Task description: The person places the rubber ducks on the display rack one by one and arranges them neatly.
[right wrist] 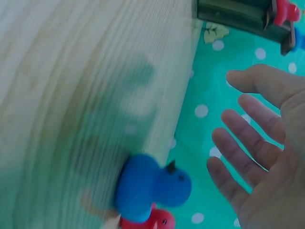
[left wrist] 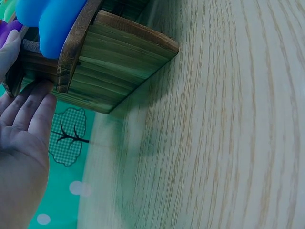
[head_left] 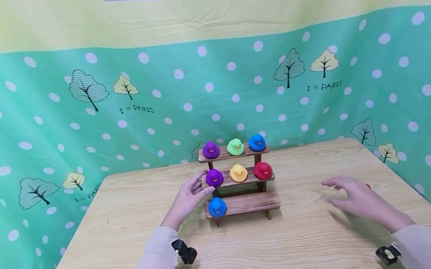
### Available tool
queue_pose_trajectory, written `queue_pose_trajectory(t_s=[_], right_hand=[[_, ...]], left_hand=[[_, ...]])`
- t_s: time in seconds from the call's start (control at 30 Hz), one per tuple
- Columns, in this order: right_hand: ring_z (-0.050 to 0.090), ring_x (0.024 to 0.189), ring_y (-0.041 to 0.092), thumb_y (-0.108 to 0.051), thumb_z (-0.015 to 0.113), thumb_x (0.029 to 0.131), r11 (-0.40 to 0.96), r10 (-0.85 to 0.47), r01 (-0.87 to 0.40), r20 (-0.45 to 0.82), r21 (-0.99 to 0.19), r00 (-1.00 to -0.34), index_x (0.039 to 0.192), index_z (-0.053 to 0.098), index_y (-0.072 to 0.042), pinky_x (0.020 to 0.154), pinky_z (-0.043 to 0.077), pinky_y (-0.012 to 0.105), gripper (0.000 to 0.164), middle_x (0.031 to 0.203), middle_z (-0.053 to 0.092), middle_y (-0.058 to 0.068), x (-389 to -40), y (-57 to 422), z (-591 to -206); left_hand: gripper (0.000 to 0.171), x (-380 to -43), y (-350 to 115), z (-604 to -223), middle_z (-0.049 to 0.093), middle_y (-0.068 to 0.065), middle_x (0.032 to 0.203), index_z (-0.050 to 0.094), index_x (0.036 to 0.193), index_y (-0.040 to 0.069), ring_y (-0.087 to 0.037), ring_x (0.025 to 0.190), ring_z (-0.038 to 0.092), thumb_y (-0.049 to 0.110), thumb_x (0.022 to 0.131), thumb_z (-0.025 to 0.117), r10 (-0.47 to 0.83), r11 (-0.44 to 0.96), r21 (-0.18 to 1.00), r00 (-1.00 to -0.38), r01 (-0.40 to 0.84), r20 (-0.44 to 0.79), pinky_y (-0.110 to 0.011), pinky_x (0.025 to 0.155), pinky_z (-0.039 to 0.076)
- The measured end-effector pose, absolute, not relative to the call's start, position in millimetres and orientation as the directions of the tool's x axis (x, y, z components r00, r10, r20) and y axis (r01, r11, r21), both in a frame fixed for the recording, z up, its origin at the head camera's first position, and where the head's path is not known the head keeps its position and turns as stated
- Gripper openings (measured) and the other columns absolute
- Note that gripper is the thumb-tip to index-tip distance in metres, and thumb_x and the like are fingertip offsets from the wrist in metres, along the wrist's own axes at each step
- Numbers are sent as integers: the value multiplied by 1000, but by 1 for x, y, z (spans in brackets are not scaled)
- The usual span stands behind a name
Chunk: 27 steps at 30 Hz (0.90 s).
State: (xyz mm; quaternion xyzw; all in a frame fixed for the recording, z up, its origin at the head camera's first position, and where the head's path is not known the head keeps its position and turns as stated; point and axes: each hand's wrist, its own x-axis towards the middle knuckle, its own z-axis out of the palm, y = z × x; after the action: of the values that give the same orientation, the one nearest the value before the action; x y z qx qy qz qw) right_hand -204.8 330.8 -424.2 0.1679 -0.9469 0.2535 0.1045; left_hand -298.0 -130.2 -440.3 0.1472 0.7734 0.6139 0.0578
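Observation:
My left hand (head_left: 189, 199) is at the left end of the shelf stand's middle board (head_left: 227, 183), beside a purple duck (head_left: 214, 178). In the left wrist view its fairly straight fingers (left wrist: 35, 105) reach the board's end, with the thumb on the other side near the duck. Over the right part of the table hovers my right hand (head_left: 357, 201), fingers spread and nothing in them. In the right wrist view a blue duck (right wrist: 138, 188) and a red duck (right wrist: 155, 219) lie near it; in the head view that hand mostly hides them.
The top board (head_left: 225, 155) carries purple, green and blue ducks. Beside the middle purple duck sit a yellow duck (head_left: 238, 173) and a red duck (head_left: 263, 170). One blue duck (head_left: 217, 207) sits at the left of the bottom board (head_left: 251, 202). A patterned curtain (head_left: 153, 116) stands behind the table.

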Motion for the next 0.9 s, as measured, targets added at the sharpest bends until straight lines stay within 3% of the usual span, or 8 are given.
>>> queue_pose_trajectory(t_s=[0.3, 0.57, 0.77, 0.9], right_hand=[[62, 106, 42, -19, 78, 89, 855, -185, -277, 243, -438, -952, 129, 63, 0, 86, 54, 57, 47, 123, 65, 21, -199, 354, -425], [63, 99, 36, -42, 82, 82, 899, -125, -179, 156, -401, -980, 129, 62, 4, 82, 55, 56, 68, 115, 66, 22, -194, 373, -429], [61, 101, 37, -52, 80, 81, 910, -78, -119, 120, -396, -990, 126, 64, 3, 83, 53, 58, 73, 118, 63, 24, -190, 380, -430], [58, 95, 35, -54, 80, 80, 923, -48, -79, 90, -377, -995, 126, 64, 3, 76, 53, 54, 75, 114, 63, 23, -188, 383, -430]], left_hand=[[71, -277, -127, -412, 37, -27, 153, 35, 155, 3, -44, 139, 37, 22, 96, 71, 309, 224, 963, -948, 148, 73, -48, 112, 37], [71, -275, -126, -411, 37, -27, 154, 36, 154, 4, -44, 139, 37, 23, 95, 72, 300, 215, 966, -951, 145, 76, -48, 112, 36], [71, -275, -126, -411, 39, -27, 152, 36, 154, 3, -42, 139, 39, 22, 95, 72, 303, 215, 965, -950, 147, 77, -47, 112, 38], [71, -274, -126, -411, 39, -27, 152, 36, 154, 3, -41, 139, 40, 21, 96, 71, 300, 213, 966, -951, 145, 77, -46, 112, 38]])
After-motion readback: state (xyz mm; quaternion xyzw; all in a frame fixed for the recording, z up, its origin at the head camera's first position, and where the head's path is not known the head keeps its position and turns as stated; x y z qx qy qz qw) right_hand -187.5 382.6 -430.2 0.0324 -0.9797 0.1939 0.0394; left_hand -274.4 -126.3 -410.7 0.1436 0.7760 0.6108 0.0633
